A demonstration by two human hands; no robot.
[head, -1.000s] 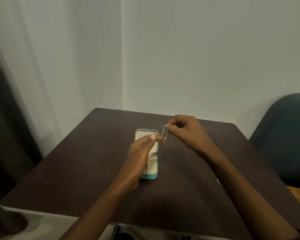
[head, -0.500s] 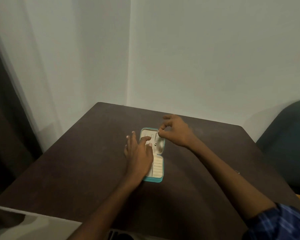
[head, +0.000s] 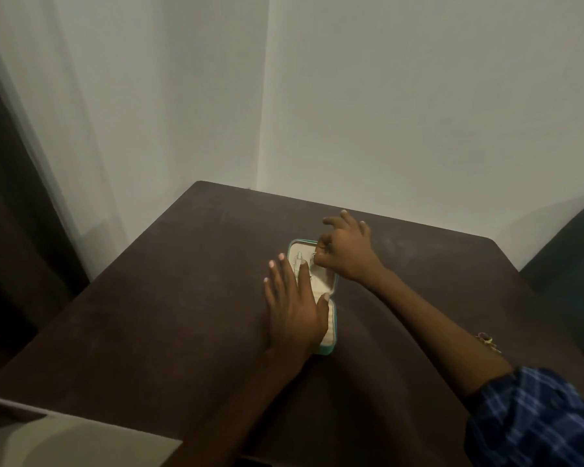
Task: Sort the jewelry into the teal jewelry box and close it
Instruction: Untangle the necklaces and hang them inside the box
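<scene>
Straight left fingers are laid flat on the open teal jewelry box; a thin silver chain is pinched by the right hand above its cream lining, on a dark matte desk in a pale-walled corner.

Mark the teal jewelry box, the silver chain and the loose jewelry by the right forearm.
teal jewelry box [head: 333, 285]: head view, right rim of far half.
silver chain [head: 298, 263]: head view, loop on cream lining.
loose jewelry [head: 486, 338]: head view, gold piece on table.

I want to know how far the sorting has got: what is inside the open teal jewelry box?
In the far half of the teal jewelry box, a thin silvery piece lies on the cream lining. The right hand pinches something small there. The left hand covers much of the near half.
</scene>
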